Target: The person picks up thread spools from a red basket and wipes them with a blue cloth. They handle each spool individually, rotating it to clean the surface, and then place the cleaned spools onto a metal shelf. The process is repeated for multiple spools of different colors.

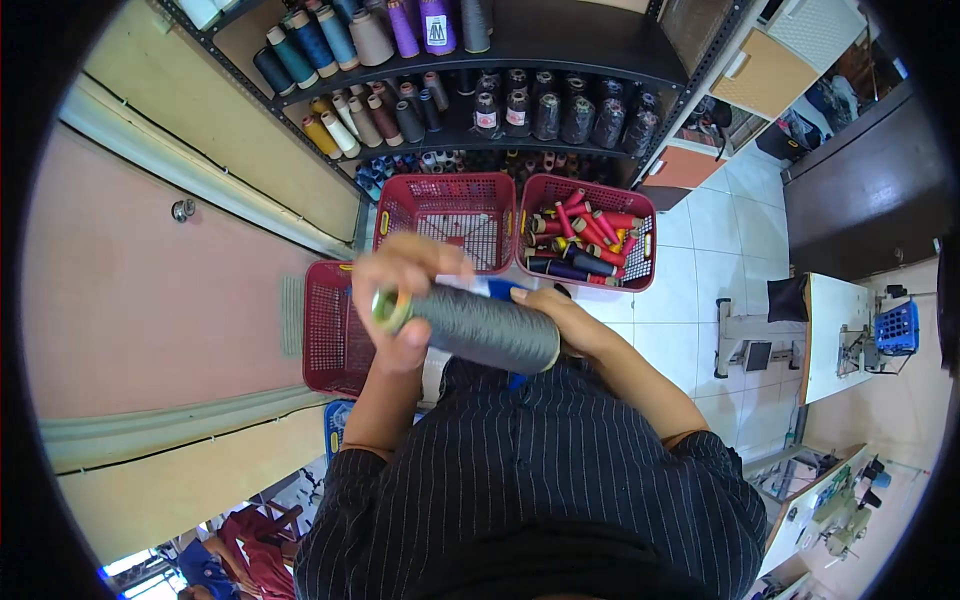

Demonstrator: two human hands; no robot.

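Observation:
A large cone of dark grey thread (485, 327) lies slantwise in front of my body, its tube's green-rimmed open end toward the left. My right hand (565, 315) grips it from the far side near the wide right end, thumb on the upper edge; its other fingers are mostly hidden. Around the narrow left end curls my left hand (395, 285), thumb below and fingers above, partly smeared by motion. Something blue shows behind the cone, too covered to name.
Ahead stand a red basket (380, 215) and another red basket (650, 215) holding red and dark spools. A third red basket (312, 320) is at the left. Black shelves (560, 40) carry thread cones. Sewing tables (840, 340) stand right; people (255, 555) are at lower left.

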